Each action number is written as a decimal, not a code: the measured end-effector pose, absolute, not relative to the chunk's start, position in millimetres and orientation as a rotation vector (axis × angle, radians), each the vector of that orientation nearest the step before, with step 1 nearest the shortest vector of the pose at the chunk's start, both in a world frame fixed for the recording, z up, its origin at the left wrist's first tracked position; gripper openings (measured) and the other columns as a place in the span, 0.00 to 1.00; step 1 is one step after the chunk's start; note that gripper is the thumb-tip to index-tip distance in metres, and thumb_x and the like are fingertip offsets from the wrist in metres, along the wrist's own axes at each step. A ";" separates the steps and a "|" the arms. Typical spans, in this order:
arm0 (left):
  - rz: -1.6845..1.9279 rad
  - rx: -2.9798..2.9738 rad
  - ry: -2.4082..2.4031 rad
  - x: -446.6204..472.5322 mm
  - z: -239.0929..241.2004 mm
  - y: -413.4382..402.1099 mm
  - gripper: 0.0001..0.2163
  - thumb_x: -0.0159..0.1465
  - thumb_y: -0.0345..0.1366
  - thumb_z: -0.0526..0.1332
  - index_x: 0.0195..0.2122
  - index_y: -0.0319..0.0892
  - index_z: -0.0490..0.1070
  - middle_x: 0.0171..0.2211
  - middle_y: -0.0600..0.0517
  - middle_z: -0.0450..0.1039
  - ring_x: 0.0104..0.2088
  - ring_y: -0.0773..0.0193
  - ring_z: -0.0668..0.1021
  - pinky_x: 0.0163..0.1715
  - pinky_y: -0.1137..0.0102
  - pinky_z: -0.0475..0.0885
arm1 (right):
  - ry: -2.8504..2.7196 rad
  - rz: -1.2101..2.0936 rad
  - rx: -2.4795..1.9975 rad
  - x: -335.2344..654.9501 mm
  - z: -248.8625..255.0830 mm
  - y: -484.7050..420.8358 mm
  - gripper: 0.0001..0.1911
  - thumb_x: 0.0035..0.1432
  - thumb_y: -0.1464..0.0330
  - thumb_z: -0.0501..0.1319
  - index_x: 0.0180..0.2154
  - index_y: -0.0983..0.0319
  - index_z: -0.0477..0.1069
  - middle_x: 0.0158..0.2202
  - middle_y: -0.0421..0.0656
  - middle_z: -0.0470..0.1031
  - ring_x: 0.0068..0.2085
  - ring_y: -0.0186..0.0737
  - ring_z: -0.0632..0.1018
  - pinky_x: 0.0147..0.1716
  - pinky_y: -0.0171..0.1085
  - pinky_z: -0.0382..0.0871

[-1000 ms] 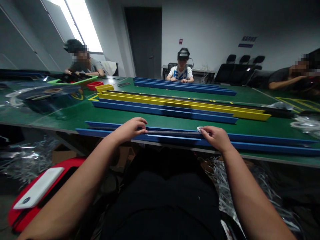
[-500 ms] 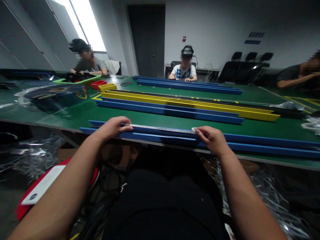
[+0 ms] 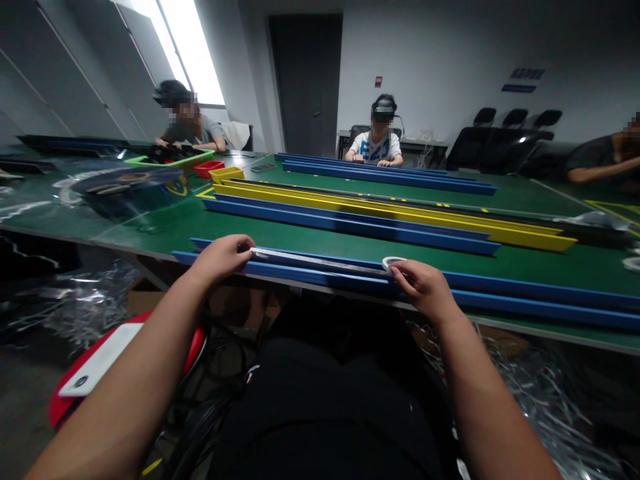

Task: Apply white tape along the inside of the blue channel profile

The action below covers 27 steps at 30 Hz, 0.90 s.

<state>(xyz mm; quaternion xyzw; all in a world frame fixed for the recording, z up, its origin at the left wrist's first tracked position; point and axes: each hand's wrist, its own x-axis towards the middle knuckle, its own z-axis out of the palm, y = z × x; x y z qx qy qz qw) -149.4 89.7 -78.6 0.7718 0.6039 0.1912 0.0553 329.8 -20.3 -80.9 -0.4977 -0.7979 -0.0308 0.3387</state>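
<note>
A long blue channel (image 3: 530, 285) lies along the near edge of the green table. Between my hands a thin white strip (image 3: 315, 259) is stretched along the channel. My left hand (image 3: 226, 257) pinches the strip's left end, its thumb and fingers together. At the strip's other end, my right hand (image 3: 423, 283) is closed on a small white tape roll (image 3: 393, 261), whose curved edge shows above the fingertips. Whether the strip touches the channel's floor along its length, I cannot tell.
Behind lie another blue channel (image 3: 350, 223) and a yellow channel (image 3: 545, 239). A large film-wrapped reel (image 3: 130, 190) is at left, near yellow (image 3: 226, 175) and red bins (image 3: 207, 168). A red stool (image 3: 75, 400) stands below left. Co-workers sit around the table.
The view has shifted slightly, so the scene sits further right. More of the white tape roll shows at my right hand. Both hands keep their grip.
</note>
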 end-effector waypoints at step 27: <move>0.485 2.404 1.586 -157.3 -76.5 115.3 0.19 0.58 0.52 0.61 0.45 0.48 0.78 0.46 0.49 0.78 0.47 0.55 0.78 0.50 0.67 0.70 | -2.161 -0.356 -1.803 403.1 -65.3 8.6 0.16 0.63 0.58 0.56 0.39 0.59 0.78 0.38 0.49 0.77 0.39 0.47 0.77 0.37 0.42 0.68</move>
